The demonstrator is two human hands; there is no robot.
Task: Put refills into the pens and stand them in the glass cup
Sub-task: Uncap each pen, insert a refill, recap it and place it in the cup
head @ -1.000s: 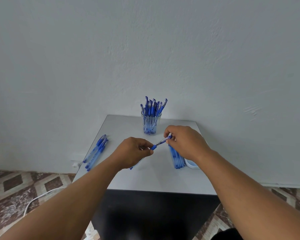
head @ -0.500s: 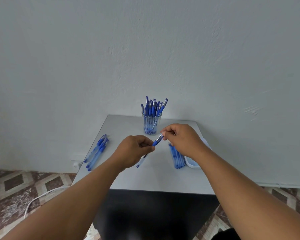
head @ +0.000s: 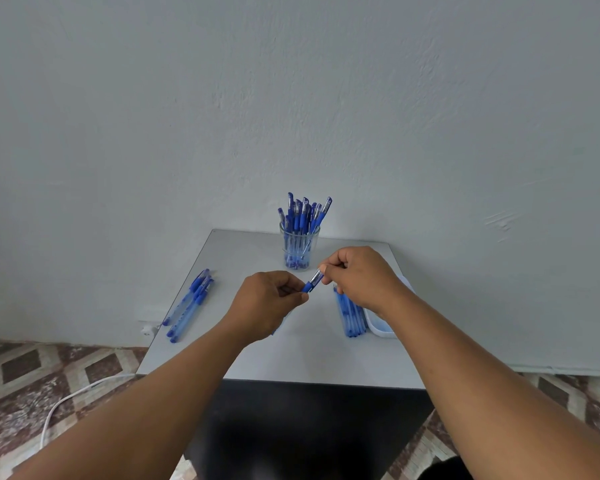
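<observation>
Head view: blue-gripped, clear-barrelled pen [head: 313, 282] between hands.

One glass cup [head: 299, 249] stands near the table's [head: 257, 355] far edge, packed with roughly ten pens; the exact number is unclear. Three pens [head: 191, 303] lie by the left edge. About four pens [head: 350, 315] lie toward the right edge, beside one tray [head: 381, 329]. Two hands share one pen [head: 313, 281].

Blue pen [head: 313, 281] tilted above table; glass cup [head: 299, 250] full of pens.
</observation>
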